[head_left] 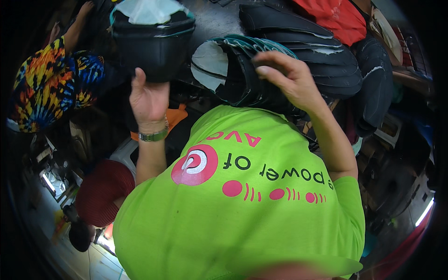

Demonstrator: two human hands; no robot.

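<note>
Fingers of the left hand [150, 103] lie hidden beneath black pieces [151, 58].

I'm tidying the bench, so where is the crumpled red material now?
The red material is at the upper right of the head view, next to the fanned black pieces, beyond the right hand.

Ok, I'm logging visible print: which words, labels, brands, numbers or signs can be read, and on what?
I'll describe the print rather than copy it. All on the green shirt, lettering upside down:
Short pink lettering.
Black lettering in a line.
Round pink emblem, white curl inside.
Pink dots and strokes, no words.
Black stacked pieces: no lettering I can make out.
</note>
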